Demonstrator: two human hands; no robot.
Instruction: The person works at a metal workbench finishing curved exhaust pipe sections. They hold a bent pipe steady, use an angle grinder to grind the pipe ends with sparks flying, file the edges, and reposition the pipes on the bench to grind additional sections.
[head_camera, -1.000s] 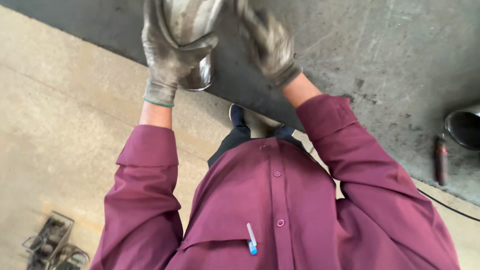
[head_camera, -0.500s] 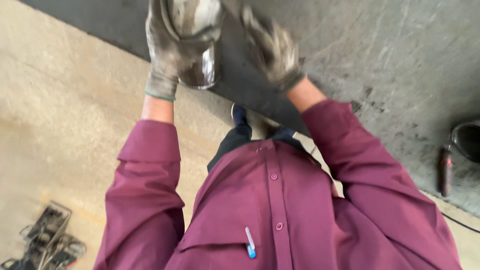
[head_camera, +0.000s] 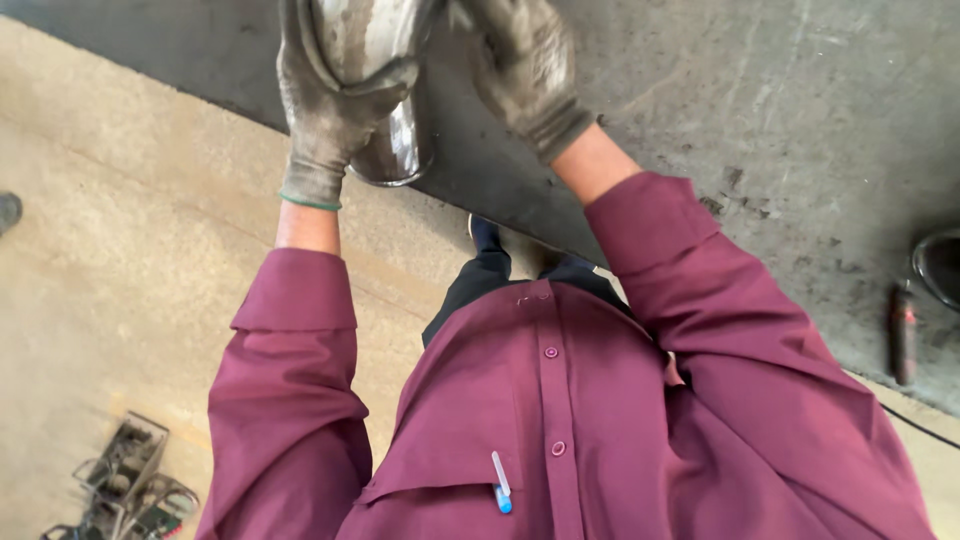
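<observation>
Grey concrete floor (head_camera: 780, 110) below us. Our gloved left hand (head_camera: 325, 110) clamped round shiny metal pipe (head_camera: 385, 90), long axis upright, open end down. Right hand (head_camera: 525, 70) beside pipe top, grip unclear.

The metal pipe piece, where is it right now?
In the head view it is at the top centre, the metal pipe piece gripped in the gloved left hand, with the gloved right hand beside it, above the dark floor slab.

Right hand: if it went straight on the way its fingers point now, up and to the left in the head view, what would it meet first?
Most likely the shiny metal pipe piece that the left hand grips; the right hand is already beside it, though depth is unclear.
</observation>
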